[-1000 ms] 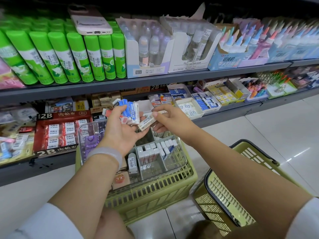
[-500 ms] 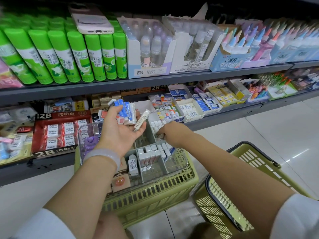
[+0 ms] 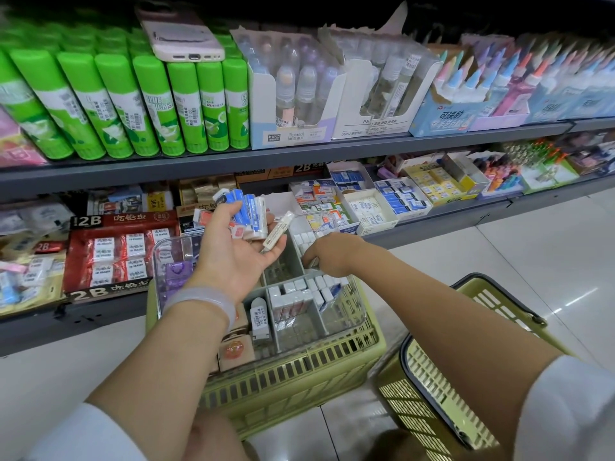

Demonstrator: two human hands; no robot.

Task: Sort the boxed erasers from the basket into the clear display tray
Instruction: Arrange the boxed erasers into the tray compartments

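**Seating one eraser, keeping the handful steady**

The boxed erasers (image 3: 244, 216) I have yet to sort sit fanned in my left hand (image 3: 238, 251), palm up, blue-and-white sleeves toward the far side and one slim cream box (image 3: 278, 230) lying loose at the right edge of the palm. My fingers there are curled round the bundle, not clenched, so the cream box is the one I judge most likely to slide off.

My right hand (image 3: 332, 252) is down in the clear display tray (image 3: 356, 314), at a far compartment just right of the grey divider (image 3: 293, 257). Its fingers point downward and are hidden behind the knuckles; I cannot tell whether they pinch a box or have let go.

To do this well, I should stand the eraser upright against the row of white boxes (image 3: 307, 289) already packed in the near-right compartment's neighbour, matching kinds and not mixing them.

The tray rests on top of a green basket (image 3: 299, 377); a second basket (image 3: 449, 377) stands near right on the floor. Pressing hard could tip the tray, so a light touch suits.
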